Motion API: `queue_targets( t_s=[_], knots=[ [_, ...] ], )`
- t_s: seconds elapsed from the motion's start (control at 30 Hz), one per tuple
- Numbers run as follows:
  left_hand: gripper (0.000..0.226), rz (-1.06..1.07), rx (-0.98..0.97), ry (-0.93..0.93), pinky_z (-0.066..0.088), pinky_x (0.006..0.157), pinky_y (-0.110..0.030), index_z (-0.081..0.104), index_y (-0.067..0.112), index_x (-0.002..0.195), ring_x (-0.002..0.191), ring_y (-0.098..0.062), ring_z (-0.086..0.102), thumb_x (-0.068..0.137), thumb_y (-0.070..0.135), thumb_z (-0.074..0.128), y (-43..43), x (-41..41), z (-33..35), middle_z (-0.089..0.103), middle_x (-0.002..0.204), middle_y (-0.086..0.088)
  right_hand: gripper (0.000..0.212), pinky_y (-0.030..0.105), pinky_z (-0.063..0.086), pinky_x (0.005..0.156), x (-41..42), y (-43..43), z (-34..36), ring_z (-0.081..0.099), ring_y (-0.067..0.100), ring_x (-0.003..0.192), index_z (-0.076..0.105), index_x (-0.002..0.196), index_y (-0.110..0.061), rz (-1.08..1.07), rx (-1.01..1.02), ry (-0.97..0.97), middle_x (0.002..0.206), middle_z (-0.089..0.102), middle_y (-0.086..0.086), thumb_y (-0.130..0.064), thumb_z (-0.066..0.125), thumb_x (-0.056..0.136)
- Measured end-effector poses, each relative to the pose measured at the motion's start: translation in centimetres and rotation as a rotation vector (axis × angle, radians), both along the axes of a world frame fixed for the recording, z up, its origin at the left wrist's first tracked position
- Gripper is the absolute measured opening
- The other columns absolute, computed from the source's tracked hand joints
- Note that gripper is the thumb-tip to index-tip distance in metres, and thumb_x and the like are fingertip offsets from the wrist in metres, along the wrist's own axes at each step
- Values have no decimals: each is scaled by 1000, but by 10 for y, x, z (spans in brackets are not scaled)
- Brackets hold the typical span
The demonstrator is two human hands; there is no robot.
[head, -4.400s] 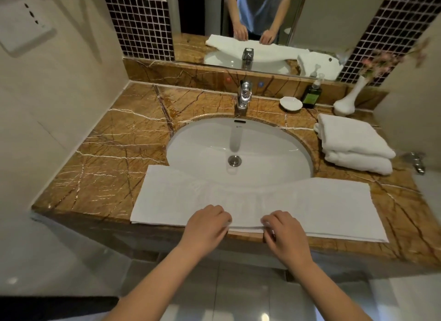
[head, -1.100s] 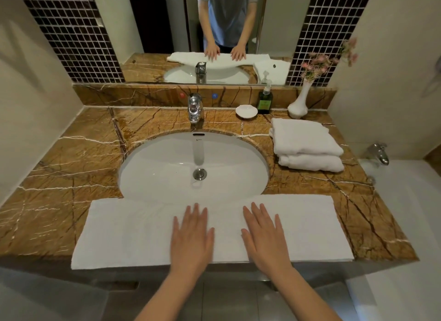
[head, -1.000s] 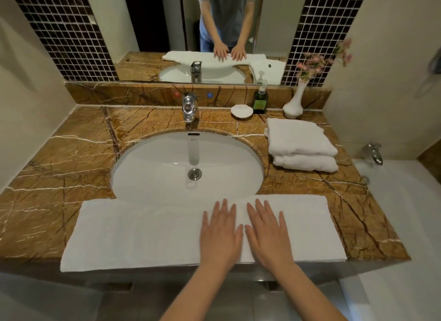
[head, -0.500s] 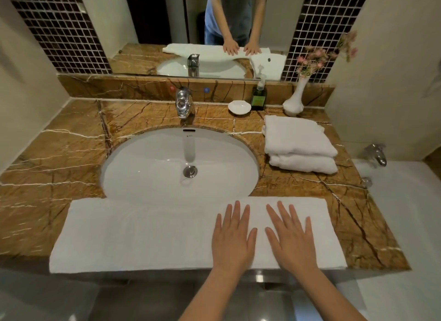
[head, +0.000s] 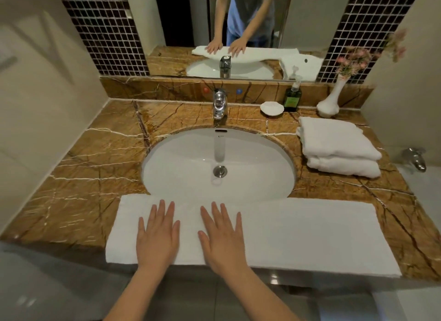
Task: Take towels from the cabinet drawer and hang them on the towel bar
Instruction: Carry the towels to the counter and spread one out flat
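towel (head: 298,234): matt white cloth | counter (head: 83,177): glossy veined marble | faucet (head: 219,103): shiny metal

Left of the sink (head: 191,168), the counter (head: 90,177) is open marble from front edge to back. Along the back edge stand a tap (head: 219,104), dish (head: 272,107), bottle (head: 292,99) and vase (head: 330,101). Stacked towels (head: 334,144) block the back right corner, and a spread towel (head: 310,234) covers the front edge.

Left hand (head: 157,239) and right hand (head: 222,242) press flat on the folded towel (head: 298,234) before the sink (head: 250,177).
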State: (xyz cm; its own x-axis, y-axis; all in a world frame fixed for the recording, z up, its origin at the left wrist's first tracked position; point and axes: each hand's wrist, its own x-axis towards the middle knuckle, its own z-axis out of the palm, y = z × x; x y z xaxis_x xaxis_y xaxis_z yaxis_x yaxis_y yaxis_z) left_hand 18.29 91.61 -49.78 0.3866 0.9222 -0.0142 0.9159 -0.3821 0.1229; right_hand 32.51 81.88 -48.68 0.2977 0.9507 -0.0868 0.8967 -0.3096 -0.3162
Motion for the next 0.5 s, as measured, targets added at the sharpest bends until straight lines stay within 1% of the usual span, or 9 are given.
queue_targets(
  t_s=[0.07,0.1,0.17,0.23,0.3,0.37,0.4,0.47,0.5],
  knots=[
    [64,-4,-9,19,-3,117,-42,9,33,151,147,-17,4,92,54,-4,2,-7,-4,6,159,4,57,49,-18,113,-5,0,-5,-9,22,148,2,154,-33,-8,-23,-44,162,-2,-1,-49,14,101],
    [66,-1,-16,24,-3,116,-41,10,34,151,147,-18,5,89,56,-5,3,-9,-5,7,159,4,57,49,-15,113,-5,-1,-5,-4,23,149,6,154,-32,-17,-19,-56,162,4,0,-49,15,100],
    [66,20,-25,36,-4,116,-42,8,36,150,147,-18,5,89,58,-4,3,-9,-7,7,159,4,57,49,-4,113,-5,-4,1,16,26,147,24,152,-31,-27,-30,-66,158,23,2,-49,19,98],
    [63,35,-20,50,-5,116,-42,4,38,150,147,-17,2,90,57,-1,5,-9,-10,4,160,4,56,50,8,110,-8,-4,7,37,26,139,41,145,-29,-36,-47,-93,149,43,2,-48,24,95],
    [63,26,-11,73,-5,116,-41,-1,39,149,147,-17,-1,89,57,-2,6,-11,-12,0,160,5,55,49,11,108,-10,-5,8,43,25,136,46,143,-29,-49,-35,-120,145,48,2,-48,27,94],
    [64,18,-10,86,-7,116,-41,-3,38,149,147,-17,-3,88,58,-7,6,-11,-12,-3,159,5,56,49,8,109,-9,-5,9,39,25,138,43,144,-30,-54,-50,-110,147,45,2,-48,25,95],
    [66,13,-18,82,-8,115,-41,-4,38,149,147,-18,-3,86,58,-10,5,-10,-10,-4,159,4,56,49,4,111,-8,-5,9,33,25,141,37,147,-31,-49,-66,-95,151,39,2,-48,23,96],
    [66,-1,-43,80,-11,114,-42,-6,36,149,147,-19,-6,86,57,-13,3,-8,-6,-8,159,3,56,49,-10,114,-4,-2,8,8,24,149,15,153,-33,-16,-108,-54,161,15,1,-48,16,100],
    [64,-9,-65,96,-10,115,-43,-7,36,149,147,-20,-8,89,56,-10,2,-7,-2,-9,159,2,56,50,-17,114,-3,-2,7,-2,23,149,5,154,-34,2,-129,-35,162,5,0,-48,14,101]
  ],
)
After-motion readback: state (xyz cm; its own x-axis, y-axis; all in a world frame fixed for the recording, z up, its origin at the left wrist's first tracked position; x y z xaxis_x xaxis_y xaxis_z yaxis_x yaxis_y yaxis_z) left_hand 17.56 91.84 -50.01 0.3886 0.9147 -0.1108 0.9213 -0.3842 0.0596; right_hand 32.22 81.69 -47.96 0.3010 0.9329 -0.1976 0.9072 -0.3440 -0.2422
